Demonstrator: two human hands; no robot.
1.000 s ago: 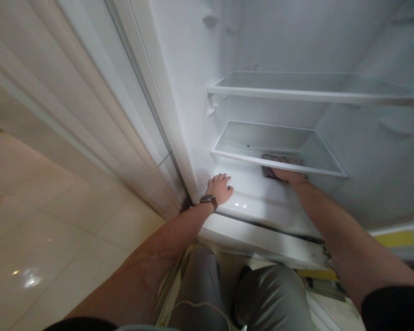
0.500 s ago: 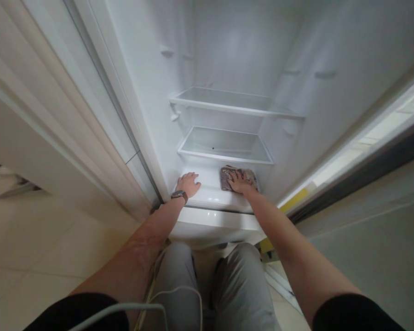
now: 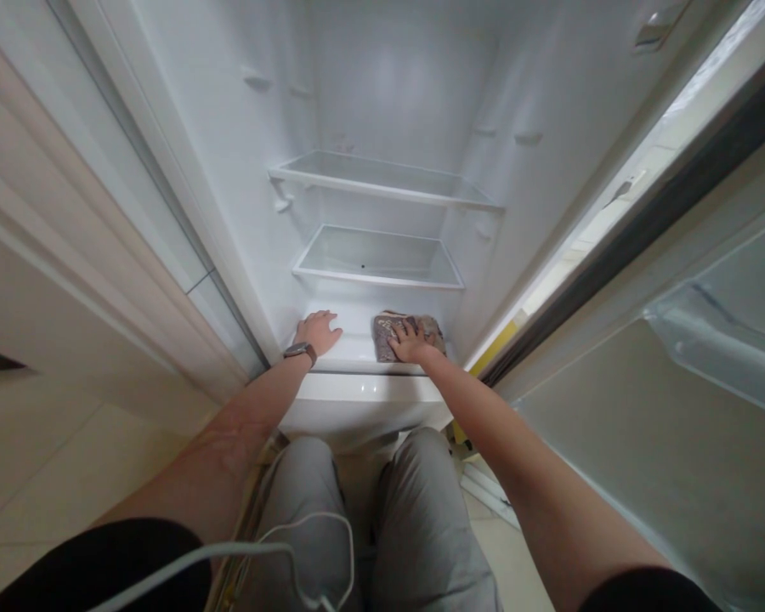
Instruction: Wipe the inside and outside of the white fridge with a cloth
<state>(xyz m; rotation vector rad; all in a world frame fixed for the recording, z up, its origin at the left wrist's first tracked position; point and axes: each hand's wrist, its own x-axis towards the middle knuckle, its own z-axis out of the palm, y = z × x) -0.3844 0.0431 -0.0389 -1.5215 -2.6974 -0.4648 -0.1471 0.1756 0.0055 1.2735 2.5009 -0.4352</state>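
An open white fridge fills the view, and its bottom ledge (image 3: 355, 348) lies in front of me. My left hand (image 3: 317, 331), with a watch on the wrist, rests flat on the ledge's left part, fingers spread and holding nothing. My right hand (image 3: 408, 342) presses down on a crumpled brownish cloth (image 3: 388, 325) that lies on the right part of the same ledge. Its fingers are spread over the cloth.
Two glass shelves sit above the ledge, a lower one (image 3: 377, 276) and a higher one (image 3: 382, 184). The open fridge door (image 3: 663, 399) with a clear door bin (image 3: 720, 340) stands at the right. My knees (image 3: 370, 501) are below, and tiled floor (image 3: 51, 442) lies to the left.
The view has pulled back and swung right, bringing the fridge door into view. My right hand has drawn the cloth from under the lower shelf toward the ledge's front. My left hand stayed put.
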